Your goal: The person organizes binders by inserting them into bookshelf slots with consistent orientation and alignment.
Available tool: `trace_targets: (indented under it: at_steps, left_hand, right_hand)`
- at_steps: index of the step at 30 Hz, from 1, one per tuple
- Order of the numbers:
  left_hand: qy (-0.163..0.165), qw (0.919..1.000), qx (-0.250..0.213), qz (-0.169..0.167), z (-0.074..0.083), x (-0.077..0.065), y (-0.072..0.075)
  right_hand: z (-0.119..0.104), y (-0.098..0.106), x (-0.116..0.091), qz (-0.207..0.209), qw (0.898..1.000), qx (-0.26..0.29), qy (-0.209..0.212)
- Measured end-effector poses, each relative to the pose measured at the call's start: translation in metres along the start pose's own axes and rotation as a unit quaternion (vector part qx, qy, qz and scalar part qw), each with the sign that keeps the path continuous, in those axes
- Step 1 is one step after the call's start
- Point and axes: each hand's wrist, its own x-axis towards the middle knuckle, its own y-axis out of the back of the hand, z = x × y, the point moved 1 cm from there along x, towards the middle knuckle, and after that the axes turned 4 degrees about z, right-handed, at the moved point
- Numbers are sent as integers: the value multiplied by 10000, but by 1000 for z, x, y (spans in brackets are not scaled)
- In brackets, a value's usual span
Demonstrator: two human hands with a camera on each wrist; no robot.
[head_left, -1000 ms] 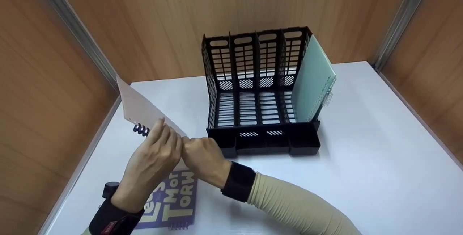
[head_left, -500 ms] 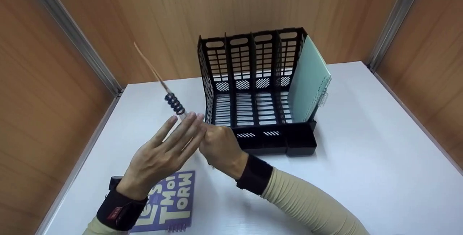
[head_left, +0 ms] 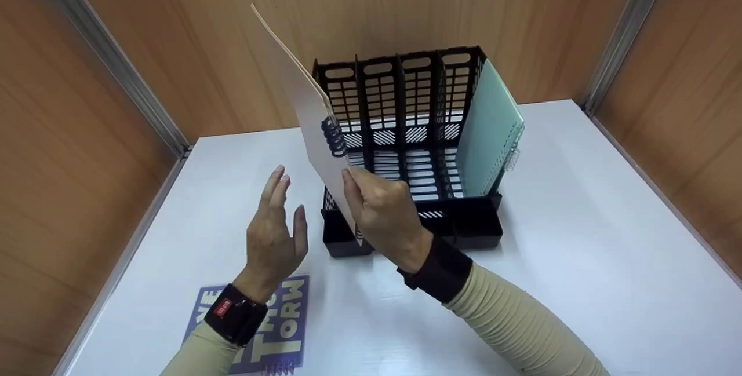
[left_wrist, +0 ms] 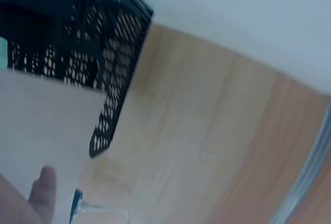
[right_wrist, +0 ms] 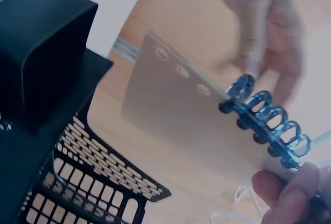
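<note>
Lower left we've got a purple notebook [head_left: 291, 315] lying flat, then the left hand [head_left: 269, 243], fingers up, holding nothing, apart from the other. Mid-frame's the pale notebook [head_left: 317, 147], gripped along its ringed edge by the right hand [head_left: 385, 214]; we'd guess light and bendy, so hold near the rings [head_left: 334, 137]. Right of that, the black rack [head_left: 464, 205] could snag its lower end; a green notebook [head_left: 487, 132] fills its right end.

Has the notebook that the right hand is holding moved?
Yes, rightward. In the head view, the notebook in the right hand showed left of the black rack a second ago; now it overlaps the rack's left side.
</note>
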Motion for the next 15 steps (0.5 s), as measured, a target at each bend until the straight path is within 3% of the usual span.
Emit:
trace_targets:
  at_steps: [3,6,11,15]
  left_hand:
    - [823,9955,-52,-477,-3,-6,-14]
    - [1690,9815,-44,-896,-8,-7,-27]
    - [2977,9417,-116,-1563,-18,-7,-42]
    - [3557,9114,-88,-2066,-22,-6,-53]
  right_hand:
    - [5,8,4,69,10000,-38,-21]
    - [10,17,8,249,9996,-128,-76]
    - [19,31,13,573,9975,-376,-185]
    - [26,39,15,755,9951,-578,-258]
